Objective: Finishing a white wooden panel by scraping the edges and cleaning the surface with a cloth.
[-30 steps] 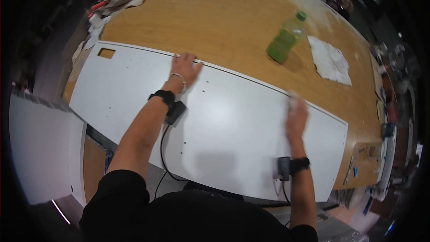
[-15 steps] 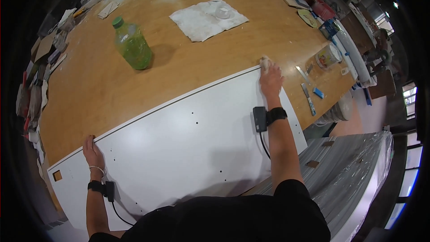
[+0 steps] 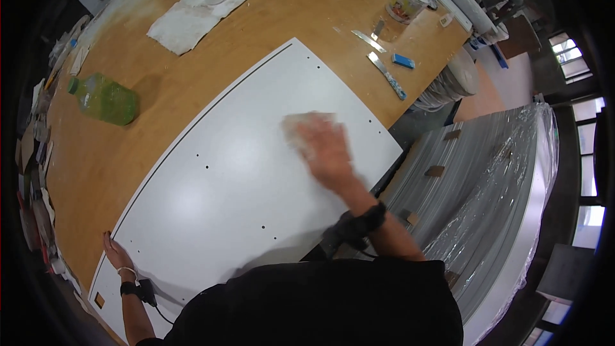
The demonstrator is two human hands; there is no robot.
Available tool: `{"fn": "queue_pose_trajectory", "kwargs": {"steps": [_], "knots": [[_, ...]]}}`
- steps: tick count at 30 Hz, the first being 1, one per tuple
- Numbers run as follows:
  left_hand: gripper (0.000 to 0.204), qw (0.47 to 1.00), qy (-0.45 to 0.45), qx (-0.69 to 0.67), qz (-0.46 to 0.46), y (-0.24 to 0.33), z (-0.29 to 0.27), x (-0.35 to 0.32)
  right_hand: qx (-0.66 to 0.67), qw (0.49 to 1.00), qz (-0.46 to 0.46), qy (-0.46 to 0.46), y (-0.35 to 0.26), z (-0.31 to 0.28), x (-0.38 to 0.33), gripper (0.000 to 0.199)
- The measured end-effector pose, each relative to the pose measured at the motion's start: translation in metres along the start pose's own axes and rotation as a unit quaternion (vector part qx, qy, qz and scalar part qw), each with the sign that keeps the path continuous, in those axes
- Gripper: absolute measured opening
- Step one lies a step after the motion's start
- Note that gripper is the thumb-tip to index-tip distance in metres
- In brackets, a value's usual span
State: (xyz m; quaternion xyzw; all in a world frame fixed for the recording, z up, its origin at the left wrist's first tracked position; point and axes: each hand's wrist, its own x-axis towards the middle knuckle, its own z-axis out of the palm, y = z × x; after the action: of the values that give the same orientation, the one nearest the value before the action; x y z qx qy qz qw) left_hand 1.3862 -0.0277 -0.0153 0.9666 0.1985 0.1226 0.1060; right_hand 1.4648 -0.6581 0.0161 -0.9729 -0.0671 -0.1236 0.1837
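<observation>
The white board (image 3: pixel 237 154) lies across the centre. The left hand (image 3: pixel 118 255) touches its edge at lower left; the blurred right hand (image 3: pixel 327 150) has a pale piece (image 3: pixel 293 127) at its fingers. Whether either hand grips, I cannot tell.

Head-worn fisheye — looking-down view, slanted

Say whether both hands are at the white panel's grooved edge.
No, the left hand is, but the right hand is farther in.

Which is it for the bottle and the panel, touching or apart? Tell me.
Apart. The head view shows a strip of bare table between the bottle and the nearest edge of the panel.
</observation>
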Motion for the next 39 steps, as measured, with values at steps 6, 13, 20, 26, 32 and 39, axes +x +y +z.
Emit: {"fn": "queue_pose_trajectory", "kwargs": {"steps": [6,13,20,26,32,39], "knots": [[0.033,1.000,0.009,0.026,0.013,0.005,0.000,0.002,-0.094,0.975,0.187,0.072,0.087,-0.058,-0.071,0.052],[0.029,1.000,0.022,0.017,0.010,0.022,-0.005,-0.001,0.015,0.993,-0.021,-0.118,-0.113,-0.020,-0.140,0.060],[0.042,0.986,-0.042,0.069,0.146,0.033,-0.020,-0.057,0.069,0.919,-0.348,-0.174,-0.295,0.060,-0.150,0.053],[0.052,0.994,-0.108,0.007,0.014,-0.107,-0.111,-0.151,-0.070,0.992,-0.031,-0.100,-0.194,0.018,-0.098,0.051],[0.053,0.976,-0.051,0.054,-0.206,-0.230,-0.165,-0.241,-0.437,0.894,0.025,0.099,-0.127,0.050,-0.076,0.048],[0.068,0.886,0.125,0.097,-0.436,-0.299,-0.162,-0.306,-0.040,0.979,-0.200,0.008,-0.402,0.185,0.022,0.033]]}}
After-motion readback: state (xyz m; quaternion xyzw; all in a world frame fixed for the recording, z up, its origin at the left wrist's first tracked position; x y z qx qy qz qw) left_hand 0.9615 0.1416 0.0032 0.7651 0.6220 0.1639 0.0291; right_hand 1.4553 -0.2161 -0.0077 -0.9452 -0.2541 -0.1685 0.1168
